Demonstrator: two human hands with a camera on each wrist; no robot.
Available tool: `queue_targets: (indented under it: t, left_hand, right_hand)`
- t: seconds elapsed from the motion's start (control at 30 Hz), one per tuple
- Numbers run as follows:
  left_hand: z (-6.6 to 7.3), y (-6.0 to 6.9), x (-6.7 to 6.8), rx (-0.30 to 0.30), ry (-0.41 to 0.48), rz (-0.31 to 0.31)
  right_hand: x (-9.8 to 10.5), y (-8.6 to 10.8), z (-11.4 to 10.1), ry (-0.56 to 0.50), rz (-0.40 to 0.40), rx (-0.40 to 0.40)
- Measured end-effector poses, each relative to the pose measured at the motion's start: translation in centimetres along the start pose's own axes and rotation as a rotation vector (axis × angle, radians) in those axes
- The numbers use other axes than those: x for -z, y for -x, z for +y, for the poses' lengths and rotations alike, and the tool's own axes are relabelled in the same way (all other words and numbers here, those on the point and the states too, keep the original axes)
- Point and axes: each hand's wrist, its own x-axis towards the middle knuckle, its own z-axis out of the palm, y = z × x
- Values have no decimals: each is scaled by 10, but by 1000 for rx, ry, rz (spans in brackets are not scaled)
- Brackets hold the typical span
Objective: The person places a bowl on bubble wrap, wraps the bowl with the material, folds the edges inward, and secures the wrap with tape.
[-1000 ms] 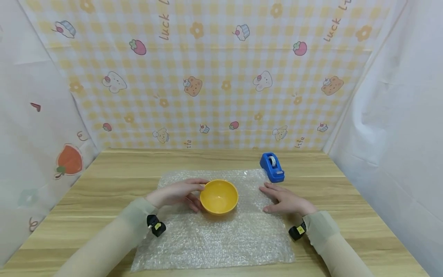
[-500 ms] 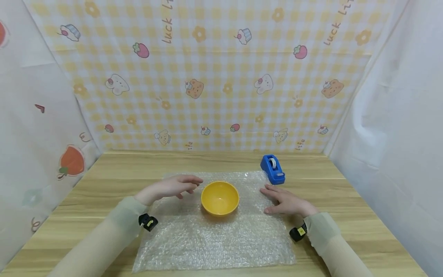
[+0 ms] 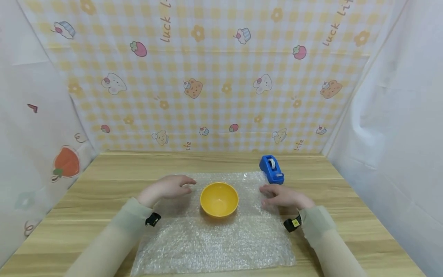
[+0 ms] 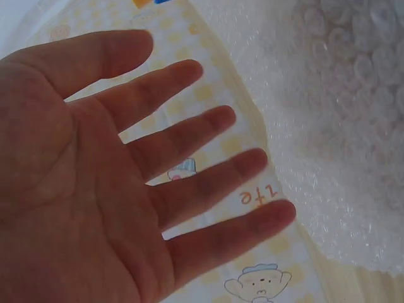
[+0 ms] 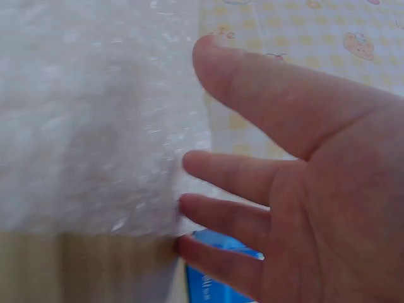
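Observation:
A yellow bowl (image 3: 219,200) stands upright on a sheet of bubble wrap (image 3: 214,246) spread over the table. To the bowl's left, apart from it, my left hand (image 3: 169,187) hovers over the sheet; the left wrist view shows its fingers (image 4: 208,189) straight and spread, holding nothing. My right hand (image 3: 285,196) is at the sheet's right edge, close to the blue tape dispenser (image 3: 271,169). In the right wrist view its fingers (image 5: 230,218) are extended with nothing between them. Whether the right fingertips touch the bubble wrap I cannot tell.
The wooden table (image 3: 138,163) shows around the sheet. A checked, printed cloth (image 3: 214,77) hangs along the back edge. White cloths (image 3: 391,127) enclose the left and right sides.
My left hand has let go of the bowl's rim and drawn back to the left. My right hand has shifted slightly. The bowl stays in place on the sheet.

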Motion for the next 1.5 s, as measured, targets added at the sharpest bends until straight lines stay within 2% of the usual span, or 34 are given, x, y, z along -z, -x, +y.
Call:
queue_targets:
  t: [0.17,0.27,0.43,0.6,0.67,0.77,0.83,0.9,0.93,1.17,1.4,1.5]
  left_hand:
    - [-6,-1,-1,33,16,-11]
    - [-9,-1,-1,28,37,-22]
    - [-13,0,-4,18,78,-37]
    - [-12,3,-6,29,105,-37]
    - [-10,4,-6,57,115,-36]
    - [-6,7,-10,155,147,-57]
    - [-4,9,-13,215,147,-71]
    - [-3,9,-16,239,119,-84]
    - [-2,9,-17,224,81,-82]
    - [-2,3,-22,152,24,-70]
    - [-4,3,-24,140,14,-62]
    - [-5,3,-24,130,-1,-60]
  right_hand:
    - [6,-10,-6,45,18,-88]
    - [10,-13,-7,46,16,-138]
    - [16,-17,-7,32,5,-113]
    - [18,-18,-8,55,29,-83]
    - [18,-18,-10,62,42,-80]
    - [16,-19,-11,56,58,-93]
    - [13,-20,-11,59,71,-107]
    - [11,-22,-10,59,84,-110]
    - [10,-23,-10,65,88,-102]
    - [6,-29,-14,83,174,-28]
    - [6,-31,-15,43,326,-57]
    - [7,-31,-16,4,343,-62]
